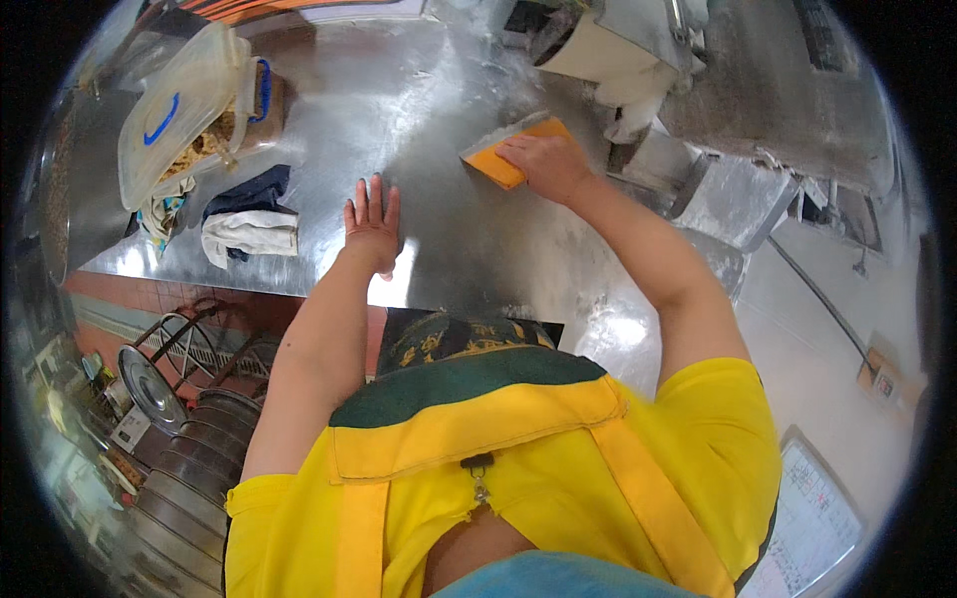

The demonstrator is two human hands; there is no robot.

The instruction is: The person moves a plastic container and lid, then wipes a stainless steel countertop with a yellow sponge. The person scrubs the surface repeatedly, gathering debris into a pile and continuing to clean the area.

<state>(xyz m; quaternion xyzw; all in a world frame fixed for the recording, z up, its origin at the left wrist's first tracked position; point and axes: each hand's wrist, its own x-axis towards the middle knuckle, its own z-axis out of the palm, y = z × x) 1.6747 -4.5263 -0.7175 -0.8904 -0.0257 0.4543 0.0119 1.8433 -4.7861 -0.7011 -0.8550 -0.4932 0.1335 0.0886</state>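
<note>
My right hand (549, 164) grips a flat yellow-orange scraper (508, 166) over the stainless-steel worktop (448, 224). Pale floury residue runs along the scraper's far edge. To the left, my left hand (373, 224) rests on the steel palm down with its fingers spread, holding nothing. Nearest to that hand lie a folded white cloth (254, 233) and a dark navy cloth (258, 190). Whitish smears streak the metal beyond both hands.
A clear plastic tub (258, 112) with brown food inside stands at the left, its translucent lid (179, 119) tilted against it. Flour-dusted equipment (643, 60) stands at the back right. Stacked round metal containers (187, 478) are below left. A whiteboard (804, 523) is at lower right.
</note>
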